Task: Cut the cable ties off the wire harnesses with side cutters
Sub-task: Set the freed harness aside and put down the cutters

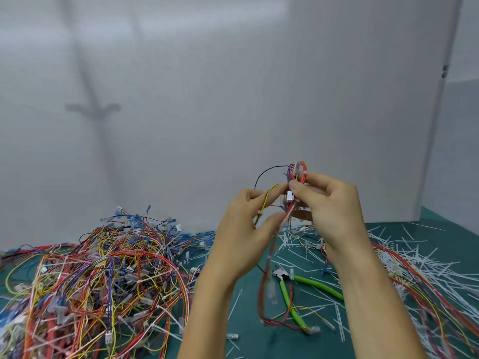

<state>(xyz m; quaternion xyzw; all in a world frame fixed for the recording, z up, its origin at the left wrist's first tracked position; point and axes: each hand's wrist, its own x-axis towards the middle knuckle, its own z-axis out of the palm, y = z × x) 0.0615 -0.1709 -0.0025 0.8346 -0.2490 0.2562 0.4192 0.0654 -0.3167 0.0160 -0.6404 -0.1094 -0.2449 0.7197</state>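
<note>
Both hands hold one wire harness [296, 174] raised above the green mat. My right hand [331, 206] pinches its upper bundle of red, blue and white wires near a white connector. My left hand [243, 229] grips its yellow and red wires lower down; the loose ends hang blurred toward the mat. Below the hands, the green-handled side cutters [293, 299] lie on the mat with their handles spread, untouched by either hand. Cut white cable ties [414, 257] are scattered on the right.
A big tangled pile of harnesses [103, 281] covers the left of the green mat [248, 332]. More red and yellow wires [440, 301] lie along the right edge. White walls stand close behind and to the right.
</note>
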